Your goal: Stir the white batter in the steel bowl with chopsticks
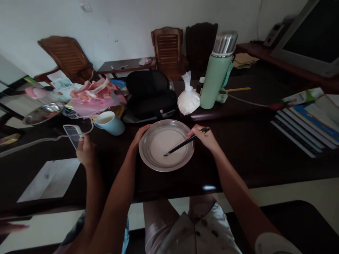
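A round metal bowl [144, 157] with a milky off-white liquid [162, 143] in it sits near the table's front edge. My left hand [142, 133] grips the bowl's left rim, its fingers partly hidden behind the wall. In my right hand [202, 135], at the opposite rim, are black chopsticks [182, 144] with gold-marked ends. They slant down to the left, and their tips dip into the liquid. Behind the bowl stands a knotted clear plastic bag of white powder [189, 100]. A light blue mug [112, 125] is a little beyond my left hand.
Another person's hand [86, 150] holds a phone [72, 135] at the left. A green thermos [216, 79] rises behind the bowl, beside a black open case [150, 93]. Raw meat [92, 90] lies back left near a metal basin [43, 113]. Books [304, 128] are stacked right.
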Motion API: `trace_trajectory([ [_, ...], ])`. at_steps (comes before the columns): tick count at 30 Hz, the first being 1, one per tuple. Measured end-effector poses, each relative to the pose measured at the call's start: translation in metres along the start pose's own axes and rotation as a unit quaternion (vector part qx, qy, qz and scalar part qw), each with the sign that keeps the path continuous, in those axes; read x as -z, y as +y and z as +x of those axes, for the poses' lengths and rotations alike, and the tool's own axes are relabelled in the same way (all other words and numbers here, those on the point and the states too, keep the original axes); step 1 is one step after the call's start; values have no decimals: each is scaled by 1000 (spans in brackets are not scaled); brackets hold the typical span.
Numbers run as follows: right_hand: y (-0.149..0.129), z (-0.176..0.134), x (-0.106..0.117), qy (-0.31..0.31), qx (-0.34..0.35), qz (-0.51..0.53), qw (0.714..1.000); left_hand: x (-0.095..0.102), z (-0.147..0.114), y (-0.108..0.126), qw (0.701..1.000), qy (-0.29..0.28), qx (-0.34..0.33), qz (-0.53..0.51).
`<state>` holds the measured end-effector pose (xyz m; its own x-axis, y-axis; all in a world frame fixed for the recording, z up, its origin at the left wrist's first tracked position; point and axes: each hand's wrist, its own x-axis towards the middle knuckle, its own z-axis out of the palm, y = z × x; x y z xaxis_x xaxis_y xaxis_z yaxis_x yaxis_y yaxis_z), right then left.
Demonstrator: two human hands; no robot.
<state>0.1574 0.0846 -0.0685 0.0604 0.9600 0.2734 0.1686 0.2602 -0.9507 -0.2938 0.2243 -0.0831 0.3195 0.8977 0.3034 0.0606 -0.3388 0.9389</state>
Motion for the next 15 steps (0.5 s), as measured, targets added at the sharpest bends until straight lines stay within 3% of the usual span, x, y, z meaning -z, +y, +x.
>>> trace_trajectory([
  [2, 1, 1, -6, -32, 41, -39, 998, -1, 1, 3, 1000, -24, 7, -2],
  [4, 3, 2, -6, -16, 68, -76, 995, -4, 1, 5, 999, -42, 20, -1],
  [8, 4, 4, 8, 107, 71, -97, 987, -9, -1, 8, 996, -68, 57, -1],
  [11, 3, 3, 16, 162, 27, -37, 986, -9, -2, 9, 996, -52, 76, -6],
  [15, 1, 1, 8, 79, -11, 9, 997, -2, -3, 5, 995, -14, 100, -19],
])
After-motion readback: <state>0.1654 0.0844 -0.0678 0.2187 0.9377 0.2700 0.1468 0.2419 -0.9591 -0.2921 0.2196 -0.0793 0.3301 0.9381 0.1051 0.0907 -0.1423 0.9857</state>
